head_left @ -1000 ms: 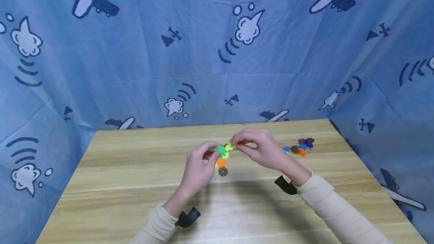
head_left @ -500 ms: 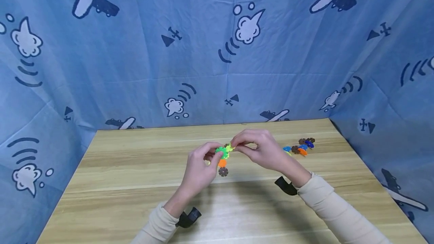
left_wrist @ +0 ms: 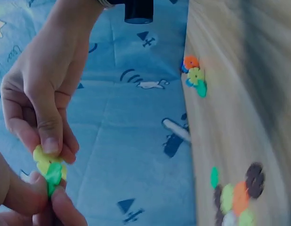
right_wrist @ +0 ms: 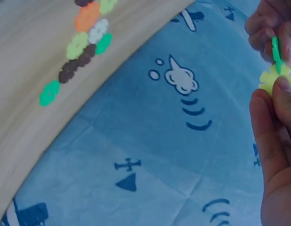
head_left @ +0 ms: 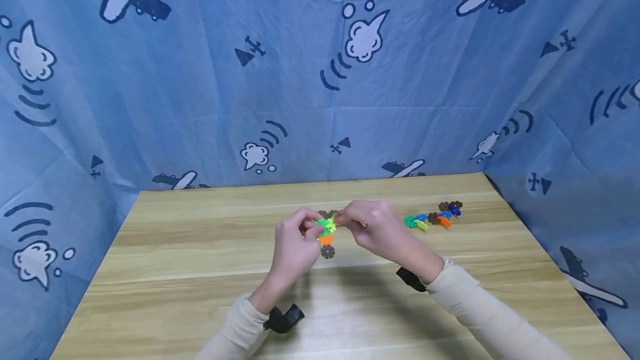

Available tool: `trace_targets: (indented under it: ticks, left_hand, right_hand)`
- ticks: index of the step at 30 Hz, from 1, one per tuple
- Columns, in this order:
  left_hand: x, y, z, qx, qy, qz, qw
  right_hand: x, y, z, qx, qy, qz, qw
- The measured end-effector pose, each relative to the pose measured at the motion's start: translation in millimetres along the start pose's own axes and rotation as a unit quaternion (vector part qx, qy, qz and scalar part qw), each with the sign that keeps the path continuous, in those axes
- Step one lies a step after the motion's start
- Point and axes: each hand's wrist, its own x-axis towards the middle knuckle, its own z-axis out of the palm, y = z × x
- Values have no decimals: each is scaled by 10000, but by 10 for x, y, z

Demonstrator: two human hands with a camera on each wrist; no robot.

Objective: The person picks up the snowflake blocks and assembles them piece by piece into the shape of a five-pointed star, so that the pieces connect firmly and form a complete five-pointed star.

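Note:
My left hand [head_left: 296, 243] pinches a green notched flower-shaped disc [right_wrist: 276, 49] between thumb and fingers. A yellow disc of the same kind [right_wrist: 268, 81] is pinched by the thumb and fingers of my right hand [head_left: 374, 228]. In the right wrist view the green disc stands edge-on against the yellow one, their notched rims meeting. Both hands are held close together above the table. Beyond them lies a group of loose discs, among them an orange disc [head_left: 326, 240] and a dark brown disc [head_left: 327, 251]; the left hand partly hides this group in the head view.
On the right of the wooden table [head_left: 200, 271] lies a row of discs, with a green disc [head_left: 410, 221], an orange disc [head_left: 444, 221] and several brown, blue and yellow ones. A blue patterned curtain [head_left: 295, 82] surrounds the table's back and sides.
My right hand has shifted slightly left and down, bringing the yellow disc over the green one. A green disc in the right-hand row, earlier hidden behind the right hand, now shows.

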Motion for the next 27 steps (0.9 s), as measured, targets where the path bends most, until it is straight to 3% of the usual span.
trace_targets:
  ticks: [5, 15, 21, 27]
  left_hand:
    - [28, -48, -12, -42, 119, -199, 9997]
    - [57, -98, -96, -148, -614, -179, 9978]
    - [71, -88, -131, -292, -764, 8, 9966]
    - [93, -73, -202, -688, -805, -247, 9941]
  right_hand:
    - [8, 19, 88, 18, -67, 67, 10000]
    - [24, 12, 0, 116, -341, 78, 9993]
    - [38, 18, -28, 193, -382, 140, 9990]
    - [103, 59, -132, 110, -689, 336, 9970]
